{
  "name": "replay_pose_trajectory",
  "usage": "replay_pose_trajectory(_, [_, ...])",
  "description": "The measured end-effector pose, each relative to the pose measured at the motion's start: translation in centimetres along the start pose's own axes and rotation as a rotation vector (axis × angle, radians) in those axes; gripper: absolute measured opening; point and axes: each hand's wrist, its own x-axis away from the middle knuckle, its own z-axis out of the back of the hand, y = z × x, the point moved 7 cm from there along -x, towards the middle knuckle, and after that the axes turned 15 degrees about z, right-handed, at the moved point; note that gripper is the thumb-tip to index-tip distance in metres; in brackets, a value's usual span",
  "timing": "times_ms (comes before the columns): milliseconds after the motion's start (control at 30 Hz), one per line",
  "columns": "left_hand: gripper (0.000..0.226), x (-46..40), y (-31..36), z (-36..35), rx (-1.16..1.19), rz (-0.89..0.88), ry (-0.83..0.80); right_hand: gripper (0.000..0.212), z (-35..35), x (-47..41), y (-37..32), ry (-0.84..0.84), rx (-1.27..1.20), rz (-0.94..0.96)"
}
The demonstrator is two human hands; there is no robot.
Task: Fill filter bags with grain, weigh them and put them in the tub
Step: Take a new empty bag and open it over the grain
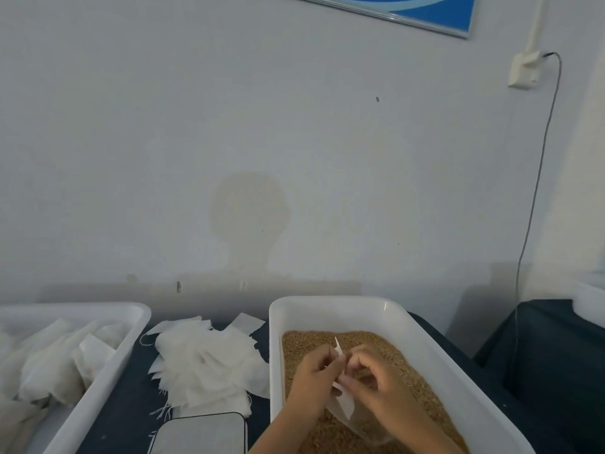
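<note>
1. Left hand (316,376) and right hand (376,380) both pinching one filter bag (343,399) above the grain (409,365).
2. Grain tray (330,308) on the bench (127,398).
3. Left of the tray: loose bag pile (203,362), scale (201,434), then tub (111,365) holding filled bags (49,368).

White plastic tub (376,309), smooth and faintly glossy along the rim. Granular brown grain (402,348), matt and rough. Thin white filter bag (345,401), papery and half-translucent. Loose pile of bags (203,362), fibrous cloth-like, frayed threads. Second plastic tub (108,371) at table's left edge. Dark matt tablecloth (131,398).
</note>
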Motion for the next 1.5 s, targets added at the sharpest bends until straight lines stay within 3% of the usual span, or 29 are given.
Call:
replay_pose_trajectory(133, [0.026,0.5,0.6,-0.9,-0.057,-0.066,-0.07,0.04,0.6,0.0,0.1,0.115,-0.21,-0.117])
replay_pose_trajectory(300, [0.023,1.1,1.2,-1.3,-0.036,-0.11,-0.143,0.025,-0.1,0.0,0.5,0.07,-0.358,-0.21])
replay_pose_trajectory(533, [0.024,1.2,0.5,-2.0,-0.108,-0.049,-0.173,0.023,-0.4,0.0,0.9,0.06,-0.394,-0.28])
replay_pose_trajectory(733, [0.017,1.2,0.4,-1.8,-0.197,-0.066,-0.097,0.03,-0.2,0.2,1.2,0.069,-0.297,-0.28])
replay_pose_trajectory(900, [0.024,1.4,1.1,0.2,-0.238,-0.105,0.178,0.027,0.9,0.5,2.3,0.117,-0.022,-0.286])
replay_pose_trajectory(967, [0.021,1.7,1.6,0.2,-0.325,-0.173,0.207,0.028,1.1,0.6,2.7,0.129,0.024,-0.311])
replay_pose_trajectory(1100, [0.024,1.9,1.6,-1.0,-0.719,-0.283,0.242,0.031,1.4,0.8,3.0,0.155,-0.021,-0.344])
replay_pose_trajectory(1200, [0.021,2.2,1.7,-1.1,-0.734,-0.306,0.277,0.03,1.4,0.9,3.2,0.195,-0.102,-0.367])
replay_pose_trajectory(1333, [0.046,2.5,1.6,-1.9,-0.893,-0.314,0.234,0.026,1.6,1.3,3.5,0.255,-0.169,-0.451])
replay_pose_trajectory(1400, [0.027,3.2,2.6,-1.7,-0.888,-0.385,0.314,0.027,2.1,1.7,3.8,0.208,-0.041,-0.479])
replay_pose_trajectory(1467, [0.008,4.0,3.8,-1.1,-0.884,-0.482,0.444,0.025,3.2,2.1,4.2,-0.009,0.319,-0.48])
replay_pose_trajectory(1500, [0.008,4.3,4.3,-0.6,-0.872,-0.488,0.492,0.025,3.5,2.4,4.5,-0.163,0.459,-0.491])
